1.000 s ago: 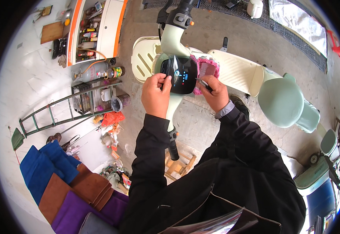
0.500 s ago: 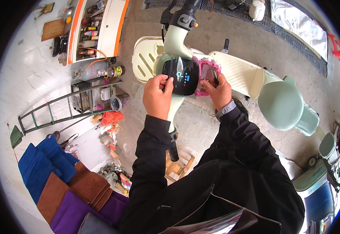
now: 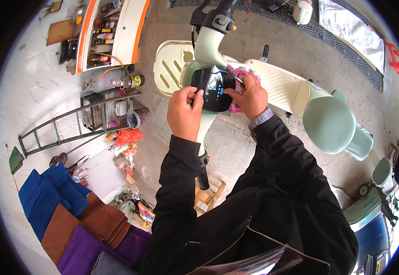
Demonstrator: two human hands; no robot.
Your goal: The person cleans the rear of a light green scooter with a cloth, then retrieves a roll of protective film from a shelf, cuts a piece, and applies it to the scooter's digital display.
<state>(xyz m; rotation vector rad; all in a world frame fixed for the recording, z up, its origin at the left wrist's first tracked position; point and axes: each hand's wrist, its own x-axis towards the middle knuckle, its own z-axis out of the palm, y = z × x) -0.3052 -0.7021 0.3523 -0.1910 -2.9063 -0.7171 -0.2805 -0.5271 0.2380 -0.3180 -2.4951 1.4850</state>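
Note:
An electric scooter's black display panel [image 3: 213, 98], lit with blue and red marks, lies between my hands. At the panel's left edge, the thumb and fingers of my left hand [image 3: 184, 112] are pinched together; what lies between them is hidden. My right hand [image 3: 253, 98] is closed on a slim, dark, pen-like tool [image 3: 239, 81], which sticks out past the fingers. Its thumb reaches the panel's right edge. A crumpled pink wrapper [image 3: 237, 108] sits beside the panel, partly under my right hand.
The pale scooter's handlebar [image 3: 219, 20] rises at the top, with a slotted cream basket [image 3: 166, 68] left of it and a green seat [image 3: 328, 123] at right. A green ladder [image 3: 55, 133], a bottle shelf [image 3: 105, 34] and folded cloths [image 3: 64, 224] stand left. A small wooden stool [image 3: 207, 197] is below.
My right hand has moved left from over the pink wrapper to the panel's right edge, bringing the tool with it. My left hand keeps its place.

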